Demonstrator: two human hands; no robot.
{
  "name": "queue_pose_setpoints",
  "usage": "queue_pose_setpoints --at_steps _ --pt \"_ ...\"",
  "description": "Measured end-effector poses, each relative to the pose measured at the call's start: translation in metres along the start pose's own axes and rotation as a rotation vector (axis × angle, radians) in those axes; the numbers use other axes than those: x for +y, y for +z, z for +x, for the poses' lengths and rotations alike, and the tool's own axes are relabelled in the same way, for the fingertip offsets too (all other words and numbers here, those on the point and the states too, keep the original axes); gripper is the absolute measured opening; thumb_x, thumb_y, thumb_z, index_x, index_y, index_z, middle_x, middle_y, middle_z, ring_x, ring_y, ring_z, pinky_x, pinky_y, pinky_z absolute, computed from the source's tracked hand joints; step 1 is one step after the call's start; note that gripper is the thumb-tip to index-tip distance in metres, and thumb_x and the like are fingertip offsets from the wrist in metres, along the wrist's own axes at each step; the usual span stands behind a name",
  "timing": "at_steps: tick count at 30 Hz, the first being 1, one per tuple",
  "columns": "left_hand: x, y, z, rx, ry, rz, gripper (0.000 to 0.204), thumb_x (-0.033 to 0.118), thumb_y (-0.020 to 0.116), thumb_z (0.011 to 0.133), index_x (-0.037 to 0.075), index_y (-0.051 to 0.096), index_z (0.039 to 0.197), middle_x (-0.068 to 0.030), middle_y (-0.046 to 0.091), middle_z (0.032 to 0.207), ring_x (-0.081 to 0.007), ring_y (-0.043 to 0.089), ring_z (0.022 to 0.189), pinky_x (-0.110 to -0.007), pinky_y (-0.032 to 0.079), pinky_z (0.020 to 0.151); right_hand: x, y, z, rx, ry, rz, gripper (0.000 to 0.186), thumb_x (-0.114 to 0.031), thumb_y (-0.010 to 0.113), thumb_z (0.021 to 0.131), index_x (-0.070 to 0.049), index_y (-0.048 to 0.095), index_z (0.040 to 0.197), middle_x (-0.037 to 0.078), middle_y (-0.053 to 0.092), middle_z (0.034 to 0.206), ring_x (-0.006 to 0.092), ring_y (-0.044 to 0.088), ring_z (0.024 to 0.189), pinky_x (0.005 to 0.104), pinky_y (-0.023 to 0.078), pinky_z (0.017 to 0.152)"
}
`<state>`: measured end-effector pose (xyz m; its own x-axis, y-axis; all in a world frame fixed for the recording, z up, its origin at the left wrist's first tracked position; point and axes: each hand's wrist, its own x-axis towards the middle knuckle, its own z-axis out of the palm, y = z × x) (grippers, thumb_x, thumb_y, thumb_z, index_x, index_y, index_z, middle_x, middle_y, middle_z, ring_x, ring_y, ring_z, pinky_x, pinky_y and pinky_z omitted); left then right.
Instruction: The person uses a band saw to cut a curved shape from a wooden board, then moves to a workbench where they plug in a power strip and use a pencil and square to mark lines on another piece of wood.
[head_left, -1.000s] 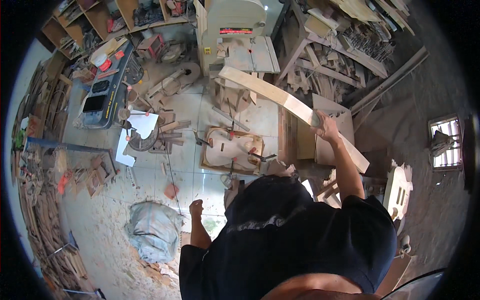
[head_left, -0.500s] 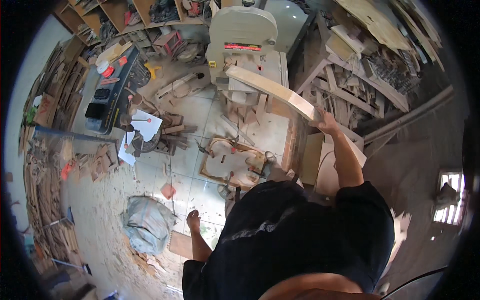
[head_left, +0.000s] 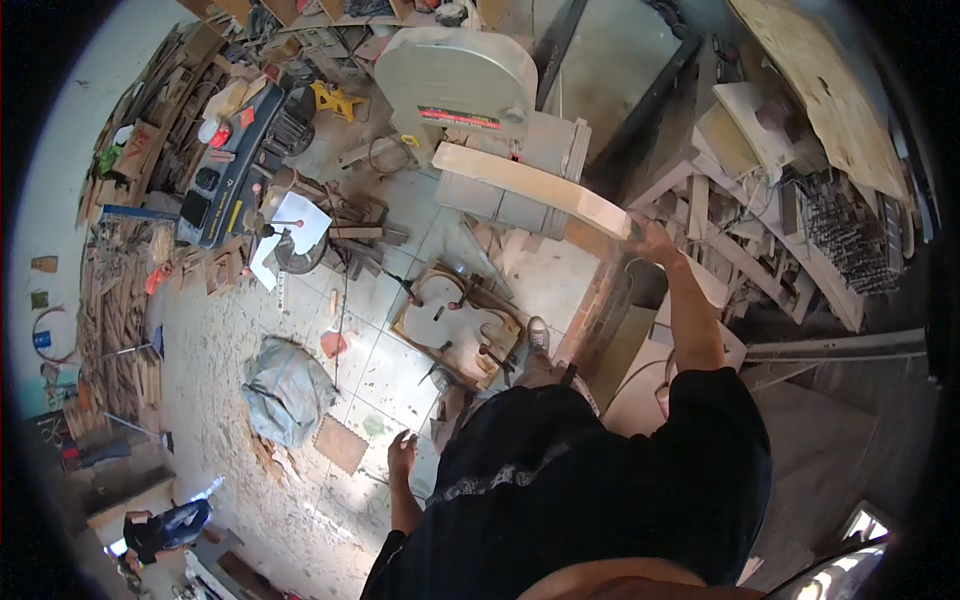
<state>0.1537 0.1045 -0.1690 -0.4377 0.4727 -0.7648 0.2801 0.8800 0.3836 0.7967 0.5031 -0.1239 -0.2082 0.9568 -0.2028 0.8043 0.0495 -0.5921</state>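
My right hand [head_left: 652,242] grips the near right end of a long, pale, curved wooden board [head_left: 530,185]. The board reaches left across the front of a grey-green bandsaw [head_left: 455,80], over its table [head_left: 470,200]; whether it rests on the table I cannot tell. Down by my left side hangs my left hand [head_left: 402,455], empty, with its fingers loosely apart. On the floor ahead of my feet lies a wooden frame or jig [head_left: 437,320] with a rounded light panel and several clamps on it.
Stacked lumber [head_left: 770,230] fills the right side. A blue-black machine [head_left: 232,185] stands left, beside a white sheet [head_left: 300,225]. A pale sack [head_left: 288,390] and an orange-red piece [head_left: 333,345] lie on the dusty tiles. Another person [head_left: 165,530] is at the lower left.
My view has shifted, bringing another person into sight at the lower left. My right hand still holds the board by the bandsaw. My left hand has shifted slightly, its fingers looser.
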Motion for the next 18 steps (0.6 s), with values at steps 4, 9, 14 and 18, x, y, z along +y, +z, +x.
queue_pose_setpoints --at_steps 4,9,14,18 --pt "-0.011 0.012 0.017 0.046 0.105 -0.035 0.044 0.032 0.067 0.09 0.008 0.062 0.126 -0.0135 0.073 0.093 -0.0237 0.069 0.083 -0.036 0.052 0.076 0.028 -0.001 0.023 -0.038 -0.052 0.114 0.086 -0.037 0.082 0.066 -0.011 0.046 0.14 0.025 0.058 0.128 0.0386 0.054 0.121 0.0434 0.041 0.104" --pt "0.001 0.027 0.016 0.05 0.141 0.007 0.047 0.03 0.066 0.091 0.005 0.057 0.13 -0.0168 0.071 0.099 -0.0241 0.07 0.087 -0.034 0.053 0.078 0.025 -0.001 0.036 -0.083 0.041 0.039 0.087 -0.029 0.081 0.066 -0.011 0.044 0.142 0.026 0.063 0.119 0.0379 0.061 0.11 0.043 0.047 0.097" --pt "0.005 0.032 -0.002 0.067 0.139 0.097 0.05 0.029 0.064 0.093 0.003 0.054 0.134 -0.0164 0.071 0.102 -0.0232 0.071 0.085 -0.032 0.053 0.076 0.008 -0.003 0.035 -0.093 0.094 0.039 0.087 -0.03 0.08 0.067 -0.011 0.042 0.143 0.025 0.064 0.117 0.038 0.062 0.107 0.043 0.049 0.093" --pt "0.01 0.034 -0.01 0.069 0.053 0.025 0.047 0.032 0.068 0.089 0.004 0.061 0.126 -0.0171 0.072 0.099 -0.0246 0.069 0.085 -0.036 0.052 0.08 0.026 -0.002 0.035 -0.057 0.023 0.014 0.089 -0.033 0.08 0.067 -0.013 0.04 0.145 0.025 0.06 0.125 0.0369 0.058 0.116 0.0441 0.046 0.097"
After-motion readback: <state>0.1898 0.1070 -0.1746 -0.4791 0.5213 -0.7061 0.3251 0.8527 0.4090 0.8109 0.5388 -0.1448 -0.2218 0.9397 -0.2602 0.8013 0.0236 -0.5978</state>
